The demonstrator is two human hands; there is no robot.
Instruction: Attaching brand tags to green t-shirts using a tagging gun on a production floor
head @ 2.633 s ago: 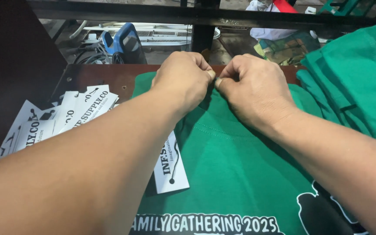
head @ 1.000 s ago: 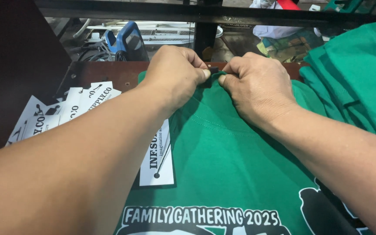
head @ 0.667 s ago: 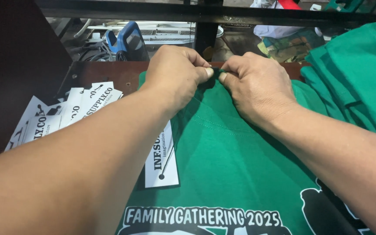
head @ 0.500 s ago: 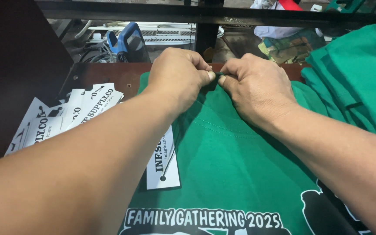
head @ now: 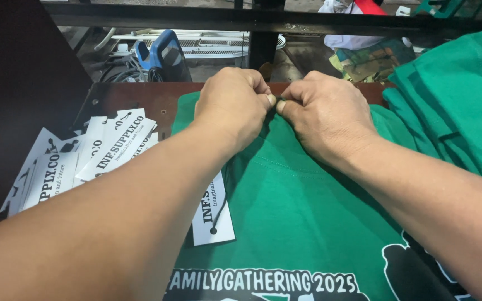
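A green T-shirt [head: 308, 212] with white print lies flat on the dark wooden table [head: 135, 100]. At its collar my left hand [head: 232, 103] and my right hand [head: 322, 111] meet, fingers pinched tight on the neck edge. A thin black string runs from that spot down under my left forearm to a white paper hang tag [head: 213, 214] lying on the shirt. What the fingertips pinch is hidden between the two hands.
A loose pile of white hang tags [head: 79, 156] lies on the table at the left. A stack of folded green shirts [head: 458, 100] rises at the right. Beyond the table edge are a black metal frame [head: 263, 33] and a blue device [head: 163, 53].
Both hands stay pinched at the collar with only slight shifts. The hang tag on its string has slid a little on the shirt.
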